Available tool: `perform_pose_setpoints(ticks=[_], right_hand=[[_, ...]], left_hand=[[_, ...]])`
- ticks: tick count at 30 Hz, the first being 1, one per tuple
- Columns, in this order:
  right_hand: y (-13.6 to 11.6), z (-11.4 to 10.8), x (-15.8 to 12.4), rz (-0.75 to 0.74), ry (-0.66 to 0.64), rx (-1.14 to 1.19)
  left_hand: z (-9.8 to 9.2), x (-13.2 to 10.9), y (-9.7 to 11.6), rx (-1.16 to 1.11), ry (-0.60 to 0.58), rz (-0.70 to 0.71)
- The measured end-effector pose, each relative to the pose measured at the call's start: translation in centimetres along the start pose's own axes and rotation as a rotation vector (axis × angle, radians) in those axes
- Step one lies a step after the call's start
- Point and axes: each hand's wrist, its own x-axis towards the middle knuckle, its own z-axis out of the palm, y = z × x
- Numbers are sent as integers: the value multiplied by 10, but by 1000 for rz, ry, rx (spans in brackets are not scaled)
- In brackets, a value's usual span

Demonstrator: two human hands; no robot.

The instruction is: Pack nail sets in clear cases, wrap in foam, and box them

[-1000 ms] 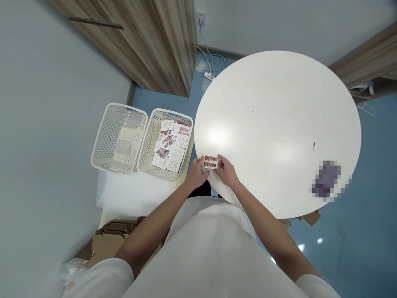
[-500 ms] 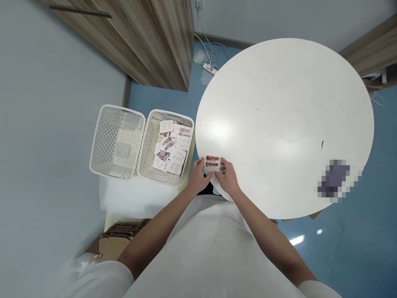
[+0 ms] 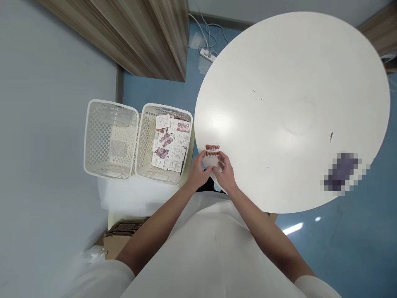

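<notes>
A white card of press-on nails [image 3: 212,150] shows two rows of glossy reddish-brown nails, close to the near left edge of the round table. My left hand [image 3: 199,171] grips its left side, fingers curved at the edge and thumb below. On the opposite side, my right hand [image 3: 225,173] has bent fingers at the right edge. Both thumbs almost meet under the lower row. Whether the card rests on the tabletop or is lifted slightly, I cannot tell.
A white perforated basket [image 3: 141,142] left of the table holds several nail cards. Beside it, another white basket [image 3: 88,138] contains clear plastic pieces. The white round table [image 3: 288,82] carries a blurred dark item [image 3: 341,171] at right. A power strip [image 3: 207,54] lies on the floor.
The card sits slightly farther from my body, and its nail rows show more fully above my fingers. My hands keep their hold. The whole view has shifted a little.
</notes>
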Motion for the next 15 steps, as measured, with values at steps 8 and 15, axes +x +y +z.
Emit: perform_pose_setpoints(ticks=[8, 15], right_hand=[[1, -2, 4, -148, 38, -280], [2, -11, 2, -312, -76, -770]], left_hand=[[-9, 5, 9, 212, 23, 119], [-17, -1, 8, 597, -79, 298]])
